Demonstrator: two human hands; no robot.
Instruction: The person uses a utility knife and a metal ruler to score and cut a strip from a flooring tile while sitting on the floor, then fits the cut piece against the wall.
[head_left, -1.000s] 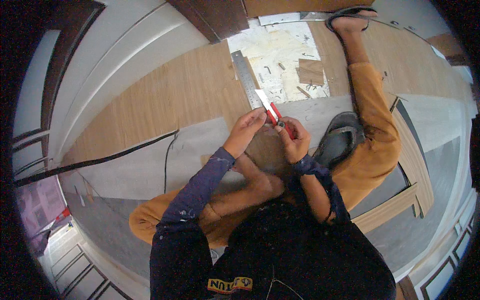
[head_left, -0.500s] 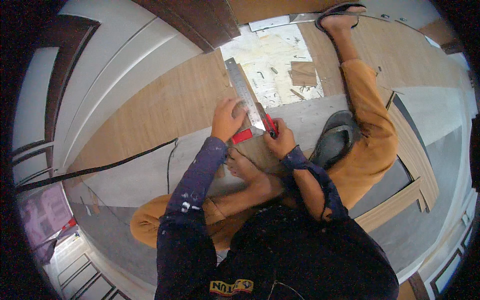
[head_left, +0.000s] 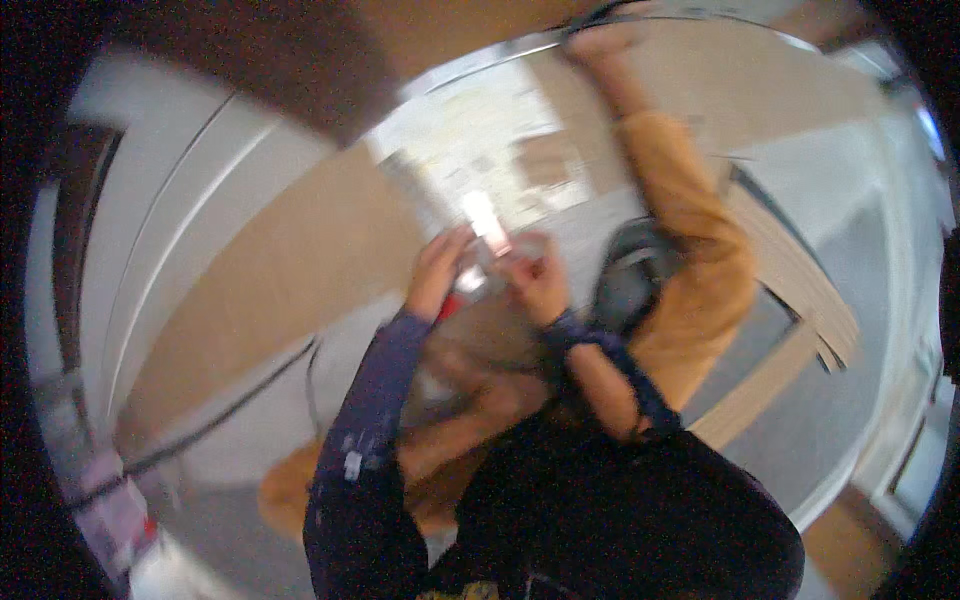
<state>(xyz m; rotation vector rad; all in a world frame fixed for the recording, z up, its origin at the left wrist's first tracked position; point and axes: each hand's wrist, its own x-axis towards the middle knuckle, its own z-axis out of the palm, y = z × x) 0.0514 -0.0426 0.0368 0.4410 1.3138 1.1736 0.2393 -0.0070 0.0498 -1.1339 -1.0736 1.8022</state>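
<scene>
Motion smears this moment. My left hand (head_left: 437,270) lies over the metal try square, its fingers pressed against it. The square's red handle (head_left: 450,305) shows beside the palm, and its shiny corner (head_left: 470,281) lies between my hands. At the right, my right hand (head_left: 540,285) is closed, fingers curled, where the red utility knife was seen earlier; the knife itself is too blurred to make out. A bright glinting strip (head_left: 485,220) stands out just beyond the fingers; I cannot tell which tool it belongs to. Under the hands is a wood-look plank (head_left: 495,330).
Beyond my hands lies a bare whitish floor patch (head_left: 455,120) with scraps and a small wood-look square (head_left: 545,160). Laid planks (head_left: 290,290) extend left. A dark cable (head_left: 225,415) runs at the left. A sandal (head_left: 635,275) and loose plank strips (head_left: 790,270) are at the right.
The view has swung, shifting the scene left and blurring it. My right hand has drawn closer to my left, and a bright glint now shows beyond the fingers.
</scene>
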